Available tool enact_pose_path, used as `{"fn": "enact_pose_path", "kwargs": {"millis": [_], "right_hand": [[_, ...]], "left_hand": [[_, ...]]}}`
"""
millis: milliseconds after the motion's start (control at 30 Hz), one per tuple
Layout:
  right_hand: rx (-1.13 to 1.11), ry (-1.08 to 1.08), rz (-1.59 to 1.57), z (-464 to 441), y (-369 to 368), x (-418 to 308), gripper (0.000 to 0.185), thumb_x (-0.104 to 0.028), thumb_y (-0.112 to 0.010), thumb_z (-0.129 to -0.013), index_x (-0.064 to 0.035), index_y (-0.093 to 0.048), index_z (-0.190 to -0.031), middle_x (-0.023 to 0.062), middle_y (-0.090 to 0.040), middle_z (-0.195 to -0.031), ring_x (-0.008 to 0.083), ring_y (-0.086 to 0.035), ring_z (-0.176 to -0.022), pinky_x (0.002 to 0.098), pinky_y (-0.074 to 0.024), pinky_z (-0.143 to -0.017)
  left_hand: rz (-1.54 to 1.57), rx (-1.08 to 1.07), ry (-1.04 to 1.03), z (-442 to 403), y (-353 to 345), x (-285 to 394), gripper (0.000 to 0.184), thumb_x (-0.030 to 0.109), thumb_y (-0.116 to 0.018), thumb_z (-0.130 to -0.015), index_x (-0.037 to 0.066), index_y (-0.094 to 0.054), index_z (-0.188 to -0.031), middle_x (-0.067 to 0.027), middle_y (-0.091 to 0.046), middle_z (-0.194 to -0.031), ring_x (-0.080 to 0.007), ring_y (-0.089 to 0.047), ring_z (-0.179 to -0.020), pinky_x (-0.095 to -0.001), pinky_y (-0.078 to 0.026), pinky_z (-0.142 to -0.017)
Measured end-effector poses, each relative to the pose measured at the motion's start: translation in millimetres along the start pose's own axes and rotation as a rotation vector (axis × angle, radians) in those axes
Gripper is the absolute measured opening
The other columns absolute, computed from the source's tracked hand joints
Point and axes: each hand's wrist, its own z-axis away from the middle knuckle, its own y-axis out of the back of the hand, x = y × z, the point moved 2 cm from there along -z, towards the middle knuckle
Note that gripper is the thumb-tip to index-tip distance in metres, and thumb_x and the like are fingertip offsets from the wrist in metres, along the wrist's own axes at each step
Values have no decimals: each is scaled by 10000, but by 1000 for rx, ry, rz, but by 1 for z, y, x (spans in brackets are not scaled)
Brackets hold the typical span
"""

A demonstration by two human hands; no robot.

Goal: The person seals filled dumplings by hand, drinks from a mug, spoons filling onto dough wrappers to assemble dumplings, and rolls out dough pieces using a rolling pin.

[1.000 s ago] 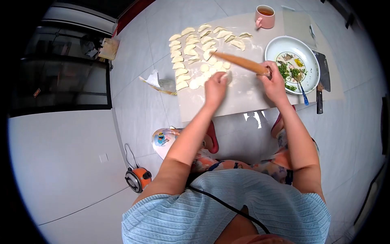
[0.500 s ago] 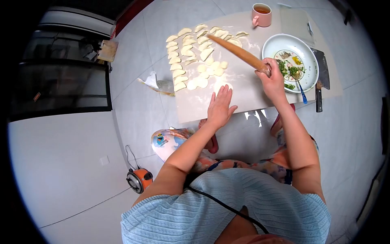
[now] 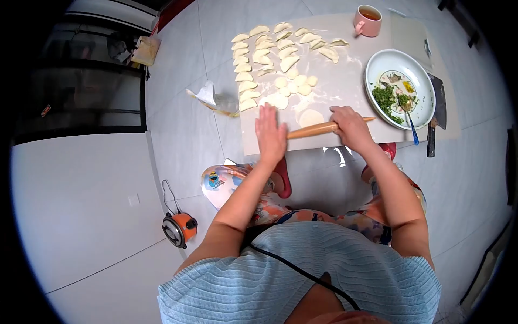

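Note:
My right hand [image 3: 350, 128] is closed over the wooden rolling pin [image 3: 315, 130], which lies nearly level near the front edge of the board. At the pin's left end, my left hand [image 3: 271, 135] lies flat with its fingers stretched out, its thumb side against or just beside the wood. Just beyond the pin sits a round dough wrapper [image 3: 311, 117]. Past my left fingertips are flattened dough rounds [image 3: 276, 101], and several small dough pieces [image 3: 298, 85] lie farther in. Rows of folded dumplings [image 3: 262, 56] cover the far left.
To the right stands a white bowl [image 3: 374, 102] of chopped greens with a blue-handled spoon [image 3: 413, 132]. A cleaver [image 3: 440, 102] lies beyond it, its handle past the board's edge. A pink cup [image 3: 368, 21] of amber liquid stands at the back.
The rolling pin has swung from a raised slant down to lie across the front of the board. My left hand has shifted left, off the dough wrapper. The whole view has moved slightly.

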Motion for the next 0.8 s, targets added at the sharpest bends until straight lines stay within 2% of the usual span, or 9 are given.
{"fn": "enact_pose_path", "kwargs": {"millis": [33,100,167,267,400,500,567,667,800], "right_hand": [[-114,-22,-8,-3,-7,1,303,-109,-711,-764,-85,-581,-1038,90,-513,-1372,286,-474,-1256,417,-426,-957],[-88,18,12,-13,-9,-3,348,-133,-706,-780,-97,-582,-1103,98,-472,-1416,286,-431,-1307,426,-407,-984],[-118,-3,51,-30,-13,-7,503,-238,-649,-859,-110,-515,-1326,114,-351,-1517,272,-293,-1425,455,-333,-1065],[-46,-94,177,-60,-24,-3,575,-312,-575,-916,-86,-416,-1420,106,-325,-1534,257,-261,-1438,462,-276,-1114],[36,-181,325,-75,-35,11,598,-333,-535,-942,-34,-365,-1431,113,-291,-1546,243,-226,-1448,459,-230,-1149],[0,-282,311,-63,-33,22,630,-340,-523,-947,-22,-327,-1455,130,-273,-1551,250,-213,-1452,467,-189,-1169],[-65,-303,319,-46,-24,22,652,-347,-521,-946,3,-313,-1455,156,-263,-1550,277,-200,-1455,476,-165,-1172],[-115,-191,302,-15,-18,16,669,-358,-519,-945,24,-306,-1451,171,-254,-1550,303,-187,-1457,486,-146,-1174],[-141,-94,265,-5,-21,-2,721,-368,-572,-914,23,-301,-1455,176,-262,-1545,318,-197,-1451,480,-148,-1176]], "left_hand": [[-112,-101,-39,3,-5,6,598,223,-511,-929,-24,-318,-1439,-248,-267,-1518,-373,-226,-1429,-522,-161,-1151],[-253,-210,-30,1,-14,5,679,297,-535,-932,-20,-270,-1471,-238,-174,-1563,-354,-147,-1463,-552,-126,-1150],[-278,-125,32,-20,-19,-7,680,306,-533,-934,-27,-274,-1466,-235,-173,-1564,-352,-135,-1466,-547,-117,-1153],[-337,-15,119,-67,-26,-21,684,331,-526,-937,-43,-285,-1457,-228,-160,-1570,-345,-99,-1473,-537,-86,-1161],[-356,119,178,-110,-33,-24,705,359,-532,-930,-42,-292,-1457,-216,-161,-1573,-330,-105,-1474,-525,-85,-1167],[-316,79,144,-107,-36,-12,692,361,-533,-929,-37,-312,-1450,-206,-188,-1568,-322,-133,-1469,-522,-89,-1167],[-345,-98,57,-79,-30,6,669,341,-551,-922,-28,-340,-1439,-200,-225,-1558,-322,-168,-1460,-528,-118,-1160],[-289,-203,-46,-25,-13,26,645,312,-569,-916,-25,-363,-1425,-203,-252,-1545,-333,-195,-1450,-537,-150,-1150],[-302,-263,-1,10,0,23,643,290,-578,-912,-29,-357,-1425,-205,-258,-1542,-342,-197,-1449,-548,-168,-1141]]}}
